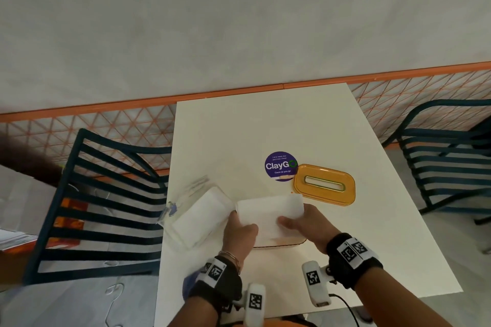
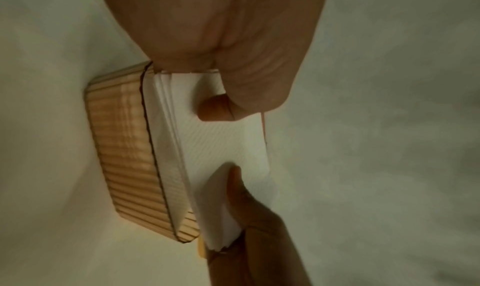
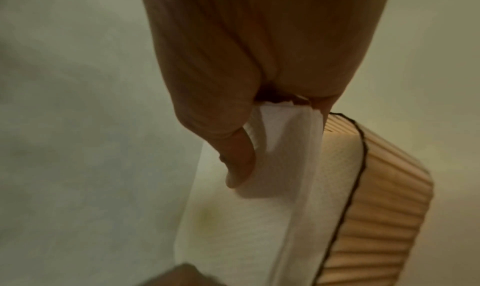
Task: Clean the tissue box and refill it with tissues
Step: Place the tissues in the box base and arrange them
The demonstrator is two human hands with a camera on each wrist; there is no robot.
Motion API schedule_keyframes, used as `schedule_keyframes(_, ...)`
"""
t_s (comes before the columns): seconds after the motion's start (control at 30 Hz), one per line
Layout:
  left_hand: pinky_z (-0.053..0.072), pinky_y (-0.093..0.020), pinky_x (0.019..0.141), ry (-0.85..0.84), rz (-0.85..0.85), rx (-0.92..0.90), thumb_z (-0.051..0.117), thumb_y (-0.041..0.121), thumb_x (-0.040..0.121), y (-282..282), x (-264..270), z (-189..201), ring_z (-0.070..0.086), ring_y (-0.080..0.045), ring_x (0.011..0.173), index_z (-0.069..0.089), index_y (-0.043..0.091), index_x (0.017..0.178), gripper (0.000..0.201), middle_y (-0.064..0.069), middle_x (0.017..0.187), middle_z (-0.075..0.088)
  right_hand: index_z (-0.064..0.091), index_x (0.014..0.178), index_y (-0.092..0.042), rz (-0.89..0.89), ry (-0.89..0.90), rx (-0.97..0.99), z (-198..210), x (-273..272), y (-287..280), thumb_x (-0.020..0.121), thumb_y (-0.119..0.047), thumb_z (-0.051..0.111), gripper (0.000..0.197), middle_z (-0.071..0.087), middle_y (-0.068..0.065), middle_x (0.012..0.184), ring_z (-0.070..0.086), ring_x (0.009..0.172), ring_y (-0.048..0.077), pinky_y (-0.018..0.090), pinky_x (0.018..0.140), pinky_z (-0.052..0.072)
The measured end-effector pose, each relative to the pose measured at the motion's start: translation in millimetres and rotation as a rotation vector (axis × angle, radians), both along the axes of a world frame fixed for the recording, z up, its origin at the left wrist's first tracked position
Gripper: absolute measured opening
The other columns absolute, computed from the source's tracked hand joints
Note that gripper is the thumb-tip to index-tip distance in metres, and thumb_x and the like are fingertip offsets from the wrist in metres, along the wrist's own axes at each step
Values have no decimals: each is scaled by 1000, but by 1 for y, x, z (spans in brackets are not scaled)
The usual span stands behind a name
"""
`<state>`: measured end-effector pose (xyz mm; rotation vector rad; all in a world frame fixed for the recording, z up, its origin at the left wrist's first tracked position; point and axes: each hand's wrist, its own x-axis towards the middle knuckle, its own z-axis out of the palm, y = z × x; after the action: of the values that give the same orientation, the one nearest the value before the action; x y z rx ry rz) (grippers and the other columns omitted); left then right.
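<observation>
A white stack of tissues (image 1: 269,214) is held at both short ends, over the ribbed tan tissue box (image 1: 279,243) at the table's near middle. My left hand (image 1: 239,221) grips its left end, thumb on top. My right hand (image 1: 292,221) grips the right end the same way. The left wrist view shows the tissues (image 2: 226,142) partly inside the open box (image 2: 124,146), under my left hand (image 2: 215,109). In the right wrist view, my right hand (image 3: 239,161) pinches the tissues (image 3: 272,167) beside the box wall (image 3: 384,198). The orange slotted lid (image 1: 324,184) lies apart.
A clear plastic pack of tissues (image 1: 202,214) lies left of the box near the table's left edge. A purple round sticker (image 1: 281,166) is on the white table (image 1: 265,127). Dark slatted chairs (image 1: 106,194) stand on both sides. A blue cloth (image 1: 190,283) lies by my left wrist.
</observation>
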<state>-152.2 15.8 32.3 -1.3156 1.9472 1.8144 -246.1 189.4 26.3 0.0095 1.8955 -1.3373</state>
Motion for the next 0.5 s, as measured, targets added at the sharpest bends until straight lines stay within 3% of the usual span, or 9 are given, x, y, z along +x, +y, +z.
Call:
schedule_keyframes(0.13,54,-37,88,-30,-85,-150,54,5,81,1,-6,0,64,-28,95,55,14,112,33,-6,108,69,66,117,-20,5,63,111,-6,-2,1,83,-23,80,37,73,-1,111,68,100,17,29,82,54)
schedule_keyframes(0.2,50,-32,81,-69,-150,-177,59,9,83,-3,-7,1,61,-26,93,55,13,114,31,-3,107,68,66,113,-21,30,94,173,-7,-5,3,83,-22,79,32,73,-3,109,67,97,14,28,81,54)
schedule_keyframes(0.3,42,-23,66,-98,-263,-224,65,14,85,-11,-7,1,59,-19,91,55,13,119,36,2,106,66,65,104,-17,127,175,364,-9,-11,3,84,-30,75,26,70,-1,102,65,93,19,35,84,55)
schedule_keyframes(0.4,41,-12,61,-104,-333,-287,66,10,83,-19,-6,-3,65,-18,92,59,12,121,38,4,101,70,63,106,-11,239,264,539,-6,-13,-2,92,-29,66,23,64,3,102,58,92,21,30,77,44)
schedule_keyframes(0.43,44,-12,63,-107,-357,-315,65,8,83,-20,-6,-4,68,-19,96,61,11,121,38,5,99,71,63,109,-10,260,286,565,-6,-13,-4,93,-27,65,23,62,3,103,56,92,21,28,77,42)
schedule_keyframes(0.5,53,-20,78,-117,-376,-356,66,7,81,-21,-6,-6,69,-19,104,60,13,128,48,2,110,73,62,115,-10,266,326,600,-4,-11,-9,94,-23,63,25,62,4,107,53,93,20,27,79,42)
